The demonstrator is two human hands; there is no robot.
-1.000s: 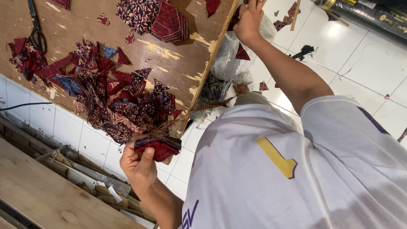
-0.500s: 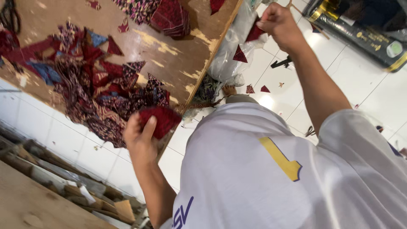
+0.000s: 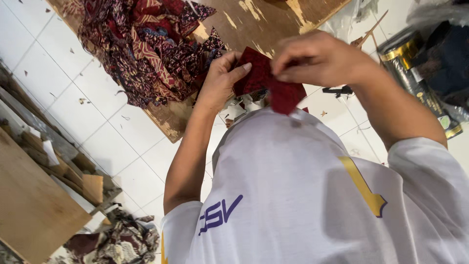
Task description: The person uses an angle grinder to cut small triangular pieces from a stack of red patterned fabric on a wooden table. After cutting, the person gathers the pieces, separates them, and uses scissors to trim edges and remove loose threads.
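Above the board (image 3: 254,19), both hands, left (image 3: 220,80) and right (image 3: 317,61), pinch red cloth (image 3: 273,85) (apparently patterned).

Right hand (image 3: 317,61) has come in from the far floor to meet left hand (image 3: 222,80) on the dark red cloth piece (image 3: 268,83).

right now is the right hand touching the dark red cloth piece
Touching. The head view shows the right hand pinching the top edge of the dark red patterned cloth piece, fingertips on the fabric, while the left hand grips its other side.
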